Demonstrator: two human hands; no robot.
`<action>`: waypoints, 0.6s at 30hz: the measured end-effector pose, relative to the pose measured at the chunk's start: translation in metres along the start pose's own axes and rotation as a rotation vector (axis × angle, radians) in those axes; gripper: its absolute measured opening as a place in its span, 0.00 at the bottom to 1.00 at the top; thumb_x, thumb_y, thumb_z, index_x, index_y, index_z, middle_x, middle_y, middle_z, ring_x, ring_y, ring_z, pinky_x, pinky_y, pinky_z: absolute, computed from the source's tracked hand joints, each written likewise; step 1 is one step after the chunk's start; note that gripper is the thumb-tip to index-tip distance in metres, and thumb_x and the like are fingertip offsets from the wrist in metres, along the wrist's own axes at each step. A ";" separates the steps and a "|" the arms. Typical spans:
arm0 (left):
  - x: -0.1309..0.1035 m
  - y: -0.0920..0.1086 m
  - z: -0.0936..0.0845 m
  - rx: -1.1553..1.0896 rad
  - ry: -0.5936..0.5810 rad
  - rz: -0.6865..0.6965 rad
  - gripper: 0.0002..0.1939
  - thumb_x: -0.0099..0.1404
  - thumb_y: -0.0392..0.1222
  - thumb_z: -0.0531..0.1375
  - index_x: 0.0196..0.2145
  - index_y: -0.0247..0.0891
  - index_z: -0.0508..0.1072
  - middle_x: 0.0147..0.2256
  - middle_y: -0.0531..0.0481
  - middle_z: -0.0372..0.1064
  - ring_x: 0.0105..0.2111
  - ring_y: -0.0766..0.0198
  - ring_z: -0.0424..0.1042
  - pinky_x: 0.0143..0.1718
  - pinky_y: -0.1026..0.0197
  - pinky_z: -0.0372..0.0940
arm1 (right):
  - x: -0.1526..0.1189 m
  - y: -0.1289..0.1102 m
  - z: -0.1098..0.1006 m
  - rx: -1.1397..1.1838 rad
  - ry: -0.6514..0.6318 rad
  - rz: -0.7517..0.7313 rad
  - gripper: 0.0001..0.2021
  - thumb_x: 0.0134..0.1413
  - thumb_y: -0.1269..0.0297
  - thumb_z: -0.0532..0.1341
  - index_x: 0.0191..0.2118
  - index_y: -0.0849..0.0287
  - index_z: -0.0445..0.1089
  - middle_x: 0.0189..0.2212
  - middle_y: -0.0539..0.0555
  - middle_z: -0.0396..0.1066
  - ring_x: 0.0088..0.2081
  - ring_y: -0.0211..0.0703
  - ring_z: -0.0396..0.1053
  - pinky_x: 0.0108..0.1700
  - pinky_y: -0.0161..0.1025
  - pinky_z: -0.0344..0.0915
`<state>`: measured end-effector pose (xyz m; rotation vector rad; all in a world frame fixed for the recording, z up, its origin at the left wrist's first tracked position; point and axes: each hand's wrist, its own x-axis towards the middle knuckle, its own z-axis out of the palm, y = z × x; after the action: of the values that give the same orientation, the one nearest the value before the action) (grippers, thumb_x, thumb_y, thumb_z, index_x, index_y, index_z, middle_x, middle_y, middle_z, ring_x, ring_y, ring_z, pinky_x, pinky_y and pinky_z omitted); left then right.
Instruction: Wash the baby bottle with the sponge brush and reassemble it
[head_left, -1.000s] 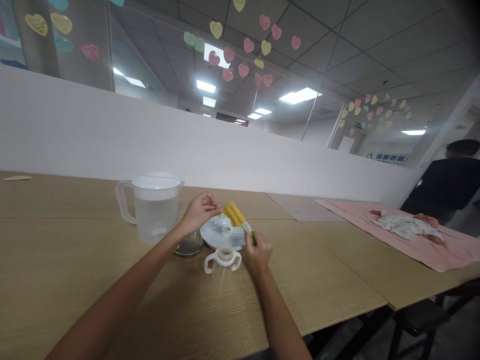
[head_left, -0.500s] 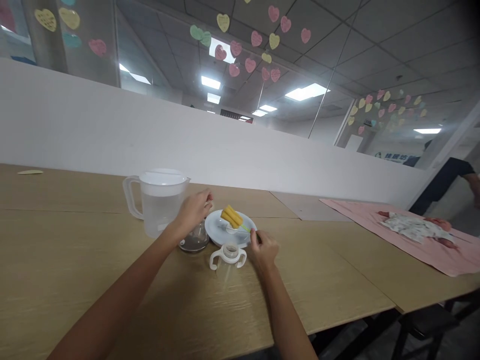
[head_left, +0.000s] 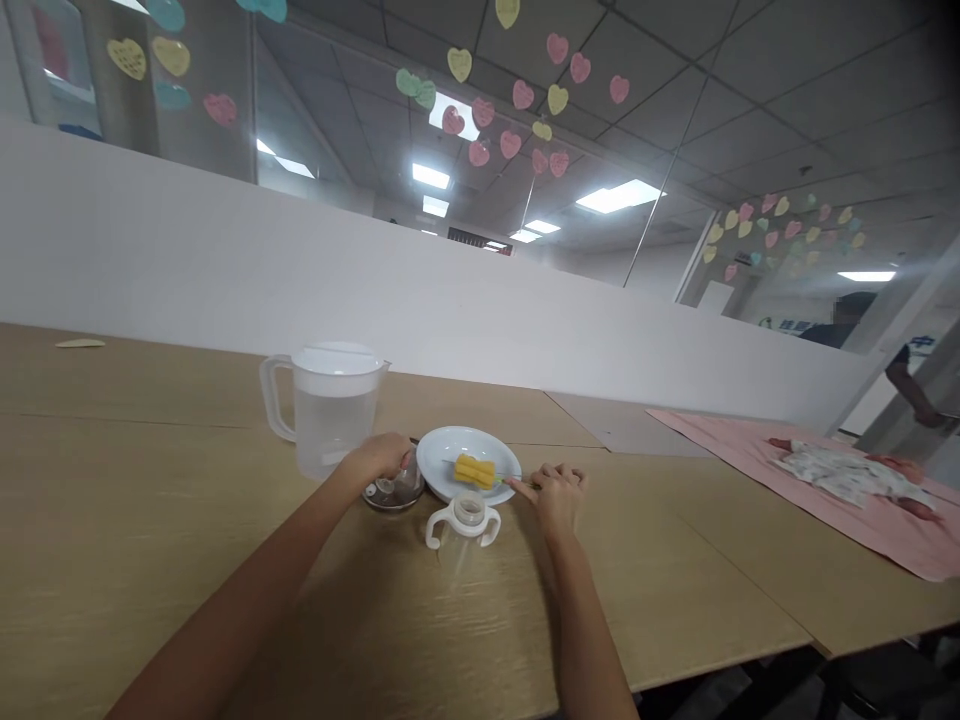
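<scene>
A yellow sponge bottle brush (head_left: 475,471) lies across the white plate (head_left: 436,440), its thin handle running over the right rim. My right hand (head_left: 559,497) is at that handle, with the handle between thumb and fingers. My left hand (head_left: 384,457) is closed above a clear glass vessel (head_left: 401,490) with a dark bottom. A small dark tip shows beyond its fingers; what they hold is mostly hidden. In front of the plate stands a clear baby bottle (head_left: 469,512), open at the top, with a white two-handled collar.
A lidded clear plastic pitcher (head_left: 334,410) stands behind my left hand. On the right, a baby doll (head_left: 847,472) in patterned clothes lies on a pink cloth (head_left: 720,440). A person's arm (head_left: 911,390) shows at the far right. A low white wall (head_left: 225,260) bounds the table's back.
The brush head has come down lower and now lies level on the plate. My right hand has shifted slightly right. My left hand has lowered toward the glass vessel, its fingers more curled.
</scene>
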<state>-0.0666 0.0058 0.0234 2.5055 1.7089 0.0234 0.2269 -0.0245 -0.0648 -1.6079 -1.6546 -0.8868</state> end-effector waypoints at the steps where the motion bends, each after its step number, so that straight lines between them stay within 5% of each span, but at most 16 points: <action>1: 0.000 0.000 0.002 0.006 0.007 0.001 0.10 0.49 0.30 0.56 0.30 0.37 0.74 0.32 0.48 0.74 0.29 0.61 0.70 0.25 0.65 0.55 | 0.000 -0.001 -0.001 -0.021 0.012 0.002 0.31 0.55 0.39 0.50 0.17 0.58 0.72 0.20 0.53 0.69 0.31 0.40 0.58 0.45 0.45 0.43; 6: -0.003 0.005 -0.007 0.025 0.060 -0.003 0.08 0.57 0.35 0.54 0.28 0.37 0.74 0.32 0.44 0.74 0.30 0.60 0.71 0.28 0.64 0.57 | -0.001 -0.002 0.002 -0.110 0.035 0.057 0.30 0.57 0.43 0.49 0.18 0.59 0.73 0.21 0.55 0.68 0.30 0.40 0.58 0.46 0.46 0.44; 11: 0.001 0.031 -0.021 0.009 0.172 0.116 0.16 0.65 0.42 0.47 0.33 0.36 0.73 0.36 0.41 0.74 0.34 0.60 0.71 0.32 0.63 0.59 | 0.000 -0.007 0.009 -0.099 -0.121 0.208 0.28 0.58 0.44 0.50 0.22 0.60 0.74 0.23 0.54 0.68 0.25 0.35 0.58 0.37 0.39 0.49; 15: 0.016 0.055 -0.002 -0.021 0.172 0.229 0.18 0.66 0.43 0.46 0.34 0.36 0.74 0.38 0.43 0.74 0.36 0.59 0.72 0.35 0.63 0.61 | 0.002 -0.016 0.009 -0.015 -0.252 0.391 0.23 0.58 0.48 0.53 0.23 0.59 0.74 0.28 0.51 0.68 0.21 0.31 0.56 0.27 0.36 0.43; 18: 0.027 0.062 0.022 -0.036 0.179 0.255 0.17 0.66 0.41 0.47 0.38 0.34 0.74 0.41 0.39 0.73 0.42 0.55 0.71 0.41 0.59 0.62 | 0.003 -0.023 0.008 0.092 -0.212 0.456 0.20 0.58 0.50 0.53 0.28 0.57 0.75 0.30 0.50 0.67 0.21 0.30 0.57 0.25 0.36 0.42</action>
<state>0.0025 0.0069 0.0067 2.7488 1.4165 0.3046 0.2037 -0.0170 -0.0672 -1.9559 -1.3509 -0.4146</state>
